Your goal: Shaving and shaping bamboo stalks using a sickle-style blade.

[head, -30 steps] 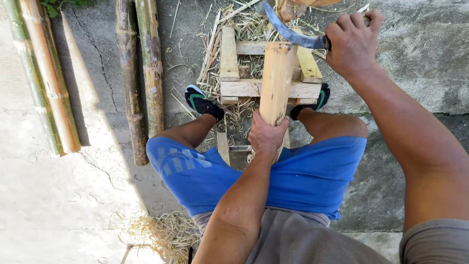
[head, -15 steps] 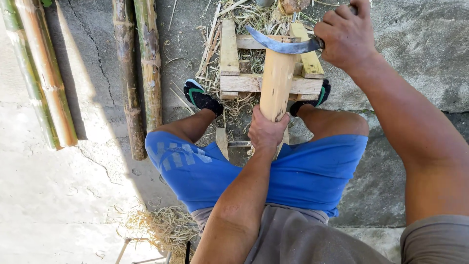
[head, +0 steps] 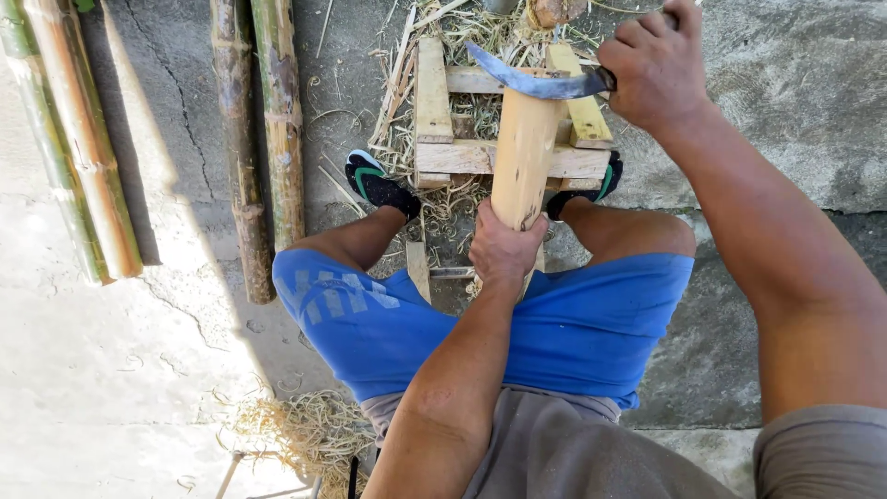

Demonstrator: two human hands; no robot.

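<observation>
Between the seated person's knees, a pale, peeled bamboo piece (head: 525, 152) stands nearly upright, its long axis running from the lap up and away toward a small wooden frame (head: 434, 111) that the feet, in dark shoes (head: 379, 185), brace against the ground. At the lower end the left hand (head: 504, 249) has its fingers (head: 490, 242) wrapped fully around the bamboo piece, closed tight on it just above the blue shorts (head: 370, 314). At the far, upper end the right hand (head: 656, 69) is a closed fist about the handle of a curved knife (head: 540, 85), whose dark blade lies crosswise over the top of the bamboo piece, at right angles to its length and seemingly touching it; whether the edge has bitten in cannot be told. So the blade sits at the end well apart from the left hand, with the whole length of the stalk between them, and the left hand is the nearer to the body. Shavings (head: 296, 430) litter the concrete floor (head: 139, 388), and several unpeeled green bamboo poles (head: 263, 139) lie at the left.
</observation>
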